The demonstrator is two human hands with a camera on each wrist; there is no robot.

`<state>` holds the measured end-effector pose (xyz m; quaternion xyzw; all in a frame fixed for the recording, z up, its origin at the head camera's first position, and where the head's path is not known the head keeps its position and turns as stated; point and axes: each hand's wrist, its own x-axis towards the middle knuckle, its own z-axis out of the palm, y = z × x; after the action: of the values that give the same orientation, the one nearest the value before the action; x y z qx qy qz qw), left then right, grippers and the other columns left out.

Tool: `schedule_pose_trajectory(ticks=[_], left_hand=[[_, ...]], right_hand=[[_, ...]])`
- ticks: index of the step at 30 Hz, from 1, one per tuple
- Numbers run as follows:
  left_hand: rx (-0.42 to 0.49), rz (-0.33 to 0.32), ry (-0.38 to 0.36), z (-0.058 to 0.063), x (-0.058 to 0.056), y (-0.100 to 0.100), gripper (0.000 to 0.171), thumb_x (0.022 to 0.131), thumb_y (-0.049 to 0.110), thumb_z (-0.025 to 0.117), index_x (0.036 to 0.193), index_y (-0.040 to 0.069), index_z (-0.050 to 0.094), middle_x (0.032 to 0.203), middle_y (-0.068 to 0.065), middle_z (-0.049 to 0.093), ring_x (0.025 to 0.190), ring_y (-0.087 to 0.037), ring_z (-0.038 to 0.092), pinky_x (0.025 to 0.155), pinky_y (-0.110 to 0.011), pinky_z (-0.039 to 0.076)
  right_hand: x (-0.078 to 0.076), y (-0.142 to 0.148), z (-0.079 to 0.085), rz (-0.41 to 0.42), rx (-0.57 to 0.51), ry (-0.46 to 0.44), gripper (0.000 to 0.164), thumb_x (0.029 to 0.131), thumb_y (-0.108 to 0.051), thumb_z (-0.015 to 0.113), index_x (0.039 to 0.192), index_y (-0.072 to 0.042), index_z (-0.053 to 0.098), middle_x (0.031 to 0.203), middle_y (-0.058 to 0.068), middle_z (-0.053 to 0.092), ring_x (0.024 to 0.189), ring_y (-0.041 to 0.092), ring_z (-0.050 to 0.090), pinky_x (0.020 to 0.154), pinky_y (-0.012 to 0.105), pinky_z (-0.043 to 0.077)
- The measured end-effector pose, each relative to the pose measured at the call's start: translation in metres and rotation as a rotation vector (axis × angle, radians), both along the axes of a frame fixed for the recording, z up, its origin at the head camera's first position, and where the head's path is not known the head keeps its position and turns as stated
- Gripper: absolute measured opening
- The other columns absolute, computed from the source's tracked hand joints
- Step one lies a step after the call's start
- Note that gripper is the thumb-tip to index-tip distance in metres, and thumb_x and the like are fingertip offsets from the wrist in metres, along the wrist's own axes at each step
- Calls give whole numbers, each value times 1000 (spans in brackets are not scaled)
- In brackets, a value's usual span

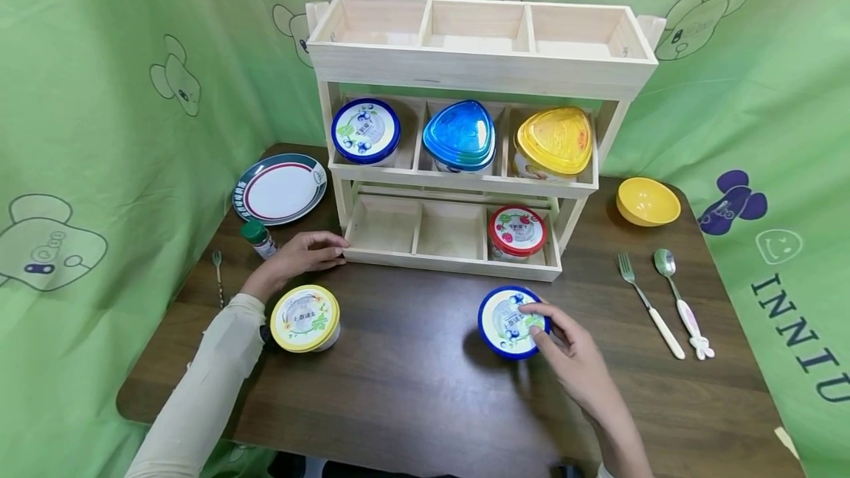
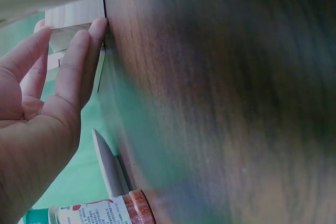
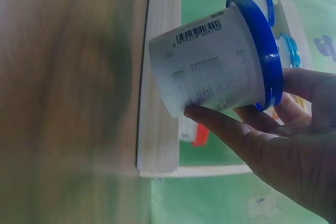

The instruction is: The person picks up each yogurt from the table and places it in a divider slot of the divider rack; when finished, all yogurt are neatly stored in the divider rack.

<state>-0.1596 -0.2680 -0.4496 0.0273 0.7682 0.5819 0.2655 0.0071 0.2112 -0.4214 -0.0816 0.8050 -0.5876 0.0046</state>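
In the head view my right hand (image 1: 571,352) grips a white tub with a blue lid (image 1: 498,321) over the table in front of the rack. The right wrist view shows the tub (image 3: 210,64) tilted, clear of the tabletop, with thumb on its side and fingers at its lid. My left hand (image 1: 305,255) touches the lower left front corner of the wooden rack (image 1: 451,262), its fingers fairly straight in the left wrist view. Close to the left wrist stands a yellow-lidded tub (image 1: 304,319). A red-lidded tub (image 1: 516,233) sits in the lowest tier's right compartment.
On the middle tier are another blue-lidded tub (image 1: 365,131), a blue triangular-lidded tub (image 1: 460,136) and a yellow triangular-lidded tub (image 1: 556,141). A plate (image 1: 279,189), green-capped jar (image 1: 257,237) and small fork (image 1: 218,271) lie left; a yellow bowl (image 1: 648,202), fork (image 1: 647,301) and spoon (image 1: 680,301) right.
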Motion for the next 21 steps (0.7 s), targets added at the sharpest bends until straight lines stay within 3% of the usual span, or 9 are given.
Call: schedule_pose_trajectory(ticks=[4,11,15,21], left_hand=[[-1,-3,4,1,0,0,37,114,10,58,146,-7,60,145,-24,56,128,-30,69,109,-37,56],[21,-5,-3,-1,3,-2,39,114,9,59,148,-9,57,148,-27,54,124,-25,70,110,-36,55],[24,-1,-5,-1,4,-2,39,113,10,59,148,-8,57,147,-26,54,123,-23,70,110,-36,55],[0,0,-2,0,2,-1,38,114,11,59,147,-7,58,145,-25,56,125,-27,70,109,-36,55]], right_hand=[[-5,5,9,-69,37,-2,25,109,2,59,132,2,69,153,25,57,133,0,57,103,8,46],[-20,7,22,-149,76,-14,26,110,-1,56,132,1,70,165,31,43,153,47,40,99,3,42],[-29,5,26,-145,60,-1,28,107,3,56,131,2,70,166,30,42,152,49,40,99,3,43],[-37,-5,29,-171,-23,-3,27,107,4,55,128,5,72,166,22,46,152,39,43,102,7,46]])
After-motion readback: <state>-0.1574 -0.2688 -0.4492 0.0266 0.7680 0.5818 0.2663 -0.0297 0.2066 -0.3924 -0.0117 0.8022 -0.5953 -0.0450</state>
